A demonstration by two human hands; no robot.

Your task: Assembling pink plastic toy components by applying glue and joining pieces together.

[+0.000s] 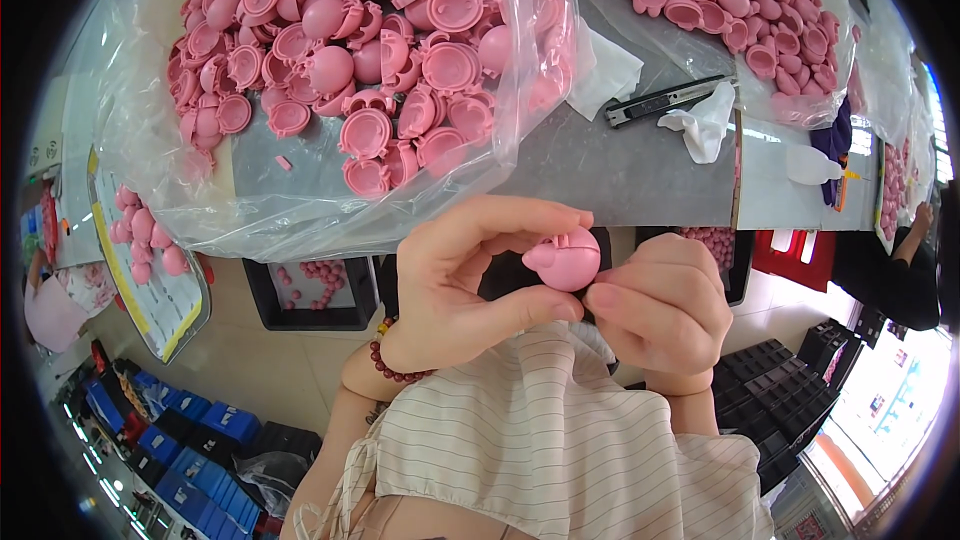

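**Head view: pink ball [572,265] gripped in the left hand [450,275], right hand [665,305] up against it**

The pink ball is held just off the near edge of the grey table [640,185], in front of the person's striped top [530,390]. The left fingers grip it, index finger above and thumb below. That hold seems chosen to steady the ball while leaving its right side free for the other hand. The right fingers are curled in, with the thumb close to the ball's lower right; the contact is partly hidden, so I cannot tell whether they pinch its edge or something small.

Pink half shells [365,132] lie in an opened clear plastic bag [330,220] on the table beyond the hands, probably spread there for easy reach. A black utility knife [665,100] lies to the right beside a crumpled white tissue [705,128], out of the hands' way. Below the table edge, to the left of the hands, a black tray [315,320] holds small pink pieces, perhaps put there to keep them apart from the shells.

The pink ball is nearly round, so no long axis stands out. Its small rounded nub points left, toward the left palm; another small projection rises on top, and a seam crosses the upper right.
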